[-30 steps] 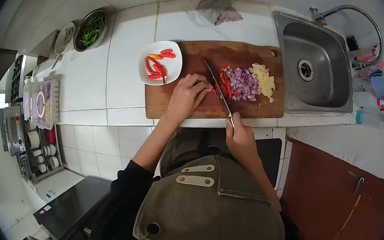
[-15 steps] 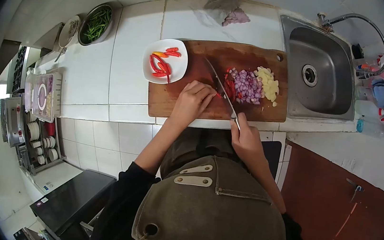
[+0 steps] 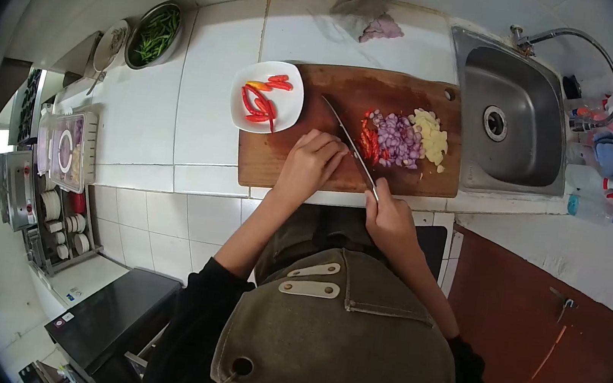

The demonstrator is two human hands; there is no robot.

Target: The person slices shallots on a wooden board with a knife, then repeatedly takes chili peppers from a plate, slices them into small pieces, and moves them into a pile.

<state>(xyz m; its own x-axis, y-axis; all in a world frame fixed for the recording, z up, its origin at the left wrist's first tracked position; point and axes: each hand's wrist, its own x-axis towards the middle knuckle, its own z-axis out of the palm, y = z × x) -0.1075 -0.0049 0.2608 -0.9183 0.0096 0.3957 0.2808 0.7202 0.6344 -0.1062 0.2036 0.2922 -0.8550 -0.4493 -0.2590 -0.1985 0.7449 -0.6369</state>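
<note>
Head view: right hand clamped on knife, blade slanting over board. Left hand beside blade, fingers together, can't tell what's under them. Cut chili beside onion, more in bowl; chopping looks partway.

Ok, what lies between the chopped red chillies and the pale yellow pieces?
In the head view, a heap of chopped purple pieces, likely shallot, lies between the chopped red chillies and the pale yellow pieces.
</note>
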